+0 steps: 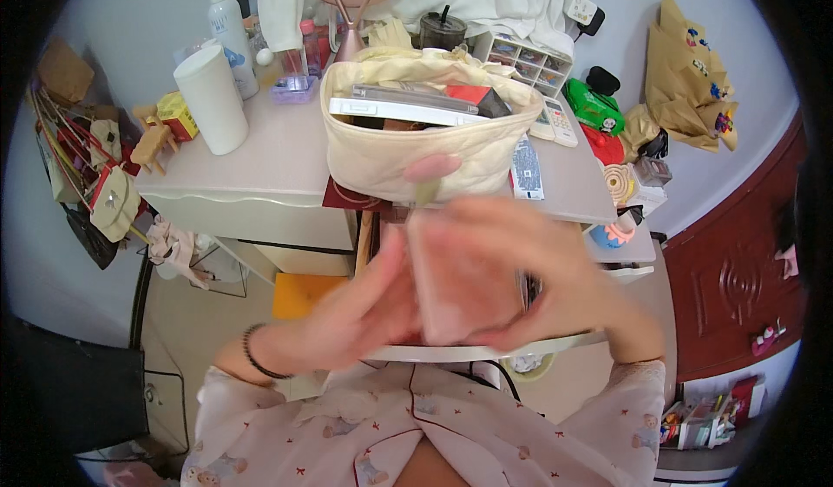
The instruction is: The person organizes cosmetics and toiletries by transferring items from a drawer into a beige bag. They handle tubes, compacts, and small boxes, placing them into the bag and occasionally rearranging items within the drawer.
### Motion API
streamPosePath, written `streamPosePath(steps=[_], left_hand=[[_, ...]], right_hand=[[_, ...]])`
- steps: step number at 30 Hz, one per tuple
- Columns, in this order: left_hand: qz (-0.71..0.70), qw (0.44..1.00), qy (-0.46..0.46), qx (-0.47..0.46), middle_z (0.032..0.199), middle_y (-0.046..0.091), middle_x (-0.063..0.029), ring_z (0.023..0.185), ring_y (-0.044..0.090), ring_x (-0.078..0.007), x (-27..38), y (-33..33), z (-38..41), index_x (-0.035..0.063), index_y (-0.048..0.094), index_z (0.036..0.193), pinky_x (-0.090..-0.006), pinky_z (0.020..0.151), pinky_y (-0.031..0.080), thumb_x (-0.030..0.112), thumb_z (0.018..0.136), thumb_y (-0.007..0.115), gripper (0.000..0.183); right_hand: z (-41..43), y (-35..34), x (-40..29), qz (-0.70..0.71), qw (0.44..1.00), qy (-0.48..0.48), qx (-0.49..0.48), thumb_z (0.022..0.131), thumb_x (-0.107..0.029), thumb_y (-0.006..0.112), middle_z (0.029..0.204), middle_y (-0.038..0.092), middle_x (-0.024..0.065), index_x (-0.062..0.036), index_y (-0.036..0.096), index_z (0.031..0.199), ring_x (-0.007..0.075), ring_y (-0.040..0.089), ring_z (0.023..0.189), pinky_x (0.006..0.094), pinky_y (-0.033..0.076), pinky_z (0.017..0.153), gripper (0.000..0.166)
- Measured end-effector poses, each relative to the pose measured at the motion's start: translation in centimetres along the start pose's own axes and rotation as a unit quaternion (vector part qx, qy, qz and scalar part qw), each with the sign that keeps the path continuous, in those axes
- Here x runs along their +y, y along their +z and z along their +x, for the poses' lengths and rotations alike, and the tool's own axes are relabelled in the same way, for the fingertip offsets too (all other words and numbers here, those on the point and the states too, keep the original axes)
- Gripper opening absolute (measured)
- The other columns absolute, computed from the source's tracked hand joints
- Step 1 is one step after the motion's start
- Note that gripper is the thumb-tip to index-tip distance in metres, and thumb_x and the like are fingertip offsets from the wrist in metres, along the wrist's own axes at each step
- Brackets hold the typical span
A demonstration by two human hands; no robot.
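A pinkish flat rectangular case, smeared by motion, is held upright between my two hands over the desk's open drawer. My right hand curves around its right side, fingers at the top edge and thumb at the lower edge. Along its left edge lies my left hand, thumb up, with a dark beaded bracelet on the wrist. Just beyond stands a cream quilted fabric bag with a pink tulip motif. Sticking out of it are a white-edged flat item and a grey flat case.
Left on the desk stand a white cylindrical container, a spray bottle and a small wooden chair. To the right are a calculator, a small drawer organizer and a green packet. The drawer front juts towards me.
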State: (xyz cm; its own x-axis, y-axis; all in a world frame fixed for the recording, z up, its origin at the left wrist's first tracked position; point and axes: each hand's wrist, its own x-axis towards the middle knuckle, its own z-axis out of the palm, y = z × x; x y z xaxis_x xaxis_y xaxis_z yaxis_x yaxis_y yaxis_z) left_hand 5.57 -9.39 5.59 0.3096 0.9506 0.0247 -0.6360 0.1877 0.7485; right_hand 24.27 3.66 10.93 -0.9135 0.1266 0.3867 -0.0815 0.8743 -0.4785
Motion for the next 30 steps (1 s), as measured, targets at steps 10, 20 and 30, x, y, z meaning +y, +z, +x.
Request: streamPosePath(steps=[10, 20, 30], left_hand=[[0.352, 0.817, 0.279, 0.362, 0.130, 0.056, -0.0057, 0.117, 0.051, -0.0139, 14.1, -11.8, 9.6, 0.0086, 0.058, 0.130, -0.0323, 0.098, 0.039, 0.020, 0.094, 0.060, 0.038], [0.409, 0.892, 0.145, 0.127, 0.124, 0.064, -0.0062, 0.110, 0.062, -0.0145, 18.7, -20.8, 17.6, 0.0079, 0.057, 0.137, -0.0268, 0.093, 0.051, 0.015, 0.095, 0.065, 0.043], [0.505, 0.795, 0.290, 0.171, 0.121, 0.067, -0.0058, 0.109, 0.061, -0.0114, 21.1, -23.4, 17.0, 0.0034, 0.064, 0.128, -0.0231, 0.094, 0.047, 0.006, 0.096, 0.063, 0.032]], right_hand=[[10.5, -8.7, 14.9, 0.270, 0.945, 0.180, 0.032, 0.090, -0.028, 0.071, 0.124, 0.062, 0.0115, -0.0005, 0.049, 0.142, 0.0163, 0.061, 0.110, 0.0285, 0.050, 0.093, 0.063], [12.0, -7.4, 15.0, 0.277, 0.932, 0.215, -0.088, 0.086, -0.028, 0.075, 0.108, 0.064, 0.0065, -0.0031, 0.057, 0.132, 0.0081, 0.058, 0.074, 0.0227, 0.047, 0.055, 0.055], [14.3, -7.1, 17.3, 0.078, 0.956, 0.210, -0.188, 0.091, -0.037, 0.068, 0.076, 0.055, -0.0011, -0.0057, 0.068, 0.111, 0.0070, 0.050, 0.061, 0.0238, 0.043, 0.053, 0.037]])
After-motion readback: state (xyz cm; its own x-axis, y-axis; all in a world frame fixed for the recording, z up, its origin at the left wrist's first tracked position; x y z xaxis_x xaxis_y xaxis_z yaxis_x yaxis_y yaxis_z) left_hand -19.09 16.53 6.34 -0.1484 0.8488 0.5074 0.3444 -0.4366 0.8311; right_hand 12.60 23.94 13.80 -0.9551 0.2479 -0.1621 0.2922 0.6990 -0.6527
